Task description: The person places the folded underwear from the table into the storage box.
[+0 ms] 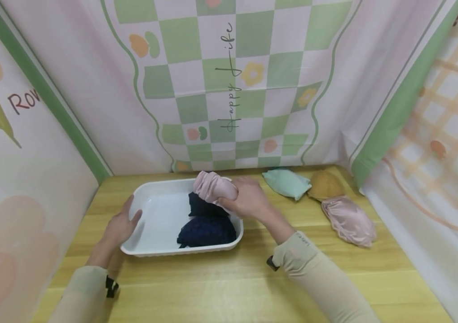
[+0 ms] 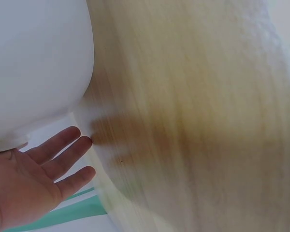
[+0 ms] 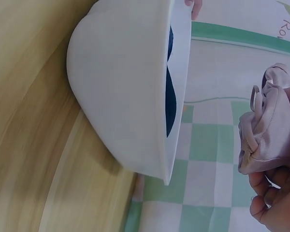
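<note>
My right hand (image 1: 249, 197) grips a folded pale pink bra (image 1: 213, 186) above the right part of a white tray (image 1: 154, 252). A thin strap loop shows on the pink bra (image 3: 273, 130) in the right wrist view. Inside the tray, two folded navy pieces, apparently bras, lie at the right: a front one (image 1: 209, 232) and a back one (image 1: 202, 207), partly hidden by the held bra. At the tray's left end, my left hand (image 1: 120, 226) straddles the rim, thumb inside. Its fingers (image 2: 70, 157) are straight and spread outside the wall.
Right of the tray on the wooden table (image 1: 196, 287) lie a mint folded bra (image 1: 287, 181), a mustard one (image 1: 326, 185) and another pink one (image 1: 350, 220). A checkered cloth curtain (image 1: 233, 89) hangs behind the table, with more printed cloth at both sides.
</note>
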Demonstrator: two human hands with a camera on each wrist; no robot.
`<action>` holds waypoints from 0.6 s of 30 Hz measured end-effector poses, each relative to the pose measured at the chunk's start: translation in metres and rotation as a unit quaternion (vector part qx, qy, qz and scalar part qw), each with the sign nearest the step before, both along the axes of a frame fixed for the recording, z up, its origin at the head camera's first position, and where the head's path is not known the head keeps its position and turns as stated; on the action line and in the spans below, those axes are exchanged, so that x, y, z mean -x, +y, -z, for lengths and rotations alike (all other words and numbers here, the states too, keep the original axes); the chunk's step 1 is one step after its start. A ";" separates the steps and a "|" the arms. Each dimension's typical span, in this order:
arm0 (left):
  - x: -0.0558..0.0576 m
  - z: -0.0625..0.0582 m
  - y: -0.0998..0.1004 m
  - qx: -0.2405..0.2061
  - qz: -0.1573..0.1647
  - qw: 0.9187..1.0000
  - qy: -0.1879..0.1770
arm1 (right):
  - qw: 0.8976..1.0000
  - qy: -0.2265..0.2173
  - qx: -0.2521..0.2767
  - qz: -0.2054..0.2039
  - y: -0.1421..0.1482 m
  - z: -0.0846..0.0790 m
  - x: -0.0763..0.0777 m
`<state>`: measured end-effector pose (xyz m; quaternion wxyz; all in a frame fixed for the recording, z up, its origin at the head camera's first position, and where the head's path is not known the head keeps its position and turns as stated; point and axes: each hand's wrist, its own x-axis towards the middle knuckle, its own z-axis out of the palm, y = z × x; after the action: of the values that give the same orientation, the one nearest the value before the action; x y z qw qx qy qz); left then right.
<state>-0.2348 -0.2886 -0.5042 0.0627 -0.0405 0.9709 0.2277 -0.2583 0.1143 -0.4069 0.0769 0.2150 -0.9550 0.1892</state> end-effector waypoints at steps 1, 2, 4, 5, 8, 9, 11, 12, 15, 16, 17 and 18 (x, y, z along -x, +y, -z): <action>0.000 0.000 0.000 0.000 -0.001 1.000 -0.001 | 1.000 -0.001 -0.002 -0.003 -0.002 0.000 -0.001; 0.001 0.000 0.000 -0.001 -0.002 1.000 -0.002 | 1.000 -0.002 -0.004 -0.005 -0.003 0.000 -0.002; 0.001 0.000 0.000 -0.001 -0.003 1.000 -0.003 | 1.000 -0.001 -0.005 -0.012 -0.006 0.000 -0.003; 0.001 0.000 0.000 -0.002 -0.002 1.000 -0.003 | 1.000 0.001 -0.004 -0.015 -0.007 0.001 -0.004; 0.001 0.000 0.000 -0.006 -0.001 1.000 -0.002 | 1.000 0.008 -0.005 -0.027 -0.011 0.003 -0.005; 0.001 0.000 0.000 -0.007 -0.001 1.000 -0.002 | 0.999 0.011 -0.005 -0.030 -0.012 0.003 -0.005; 0.002 -0.001 0.000 -0.008 -0.001 1.000 -0.002 | 0.999 0.017 -0.009 -0.035 -0.014 0.004 -0.006; 0.001 -0.002 0.001 -0.007 -0.002 1.000 -0.002 | 0.999 0.018 -0.011 -0.038 -0.015 0.004 -0.006; 0.000 -0.003 0.001 -0.005 -0.001 1.000 -0.002 | 0.998 0.029 -0.020 -0.051 -0.018 0.006 -0.007; 0.000 -0.003 0.001 -0.004 -0.001 1.000 -0.002 | 0.998 0.032 -0.024 -0.056 -0.018 0.006 -0.008; 0.000 -0.003 0.001 -0.004 -0.001 1.000 -0.002 | 0.997 0.035 -0.028 -0.061 -0.019 0.007 -0.008; 0.000 -0.003 0.001 -0.004 -0.001 1.000 -0.002 | 0.997 0.038 -0.032 -0.067 -0.020 0.007 -0.009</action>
<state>-0.2344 -0.2876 -0.5016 0.0643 -0.0413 0.9697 0.2319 -0.2496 0.0947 -0.4141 0.0930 0.2875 -0.9405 0.1551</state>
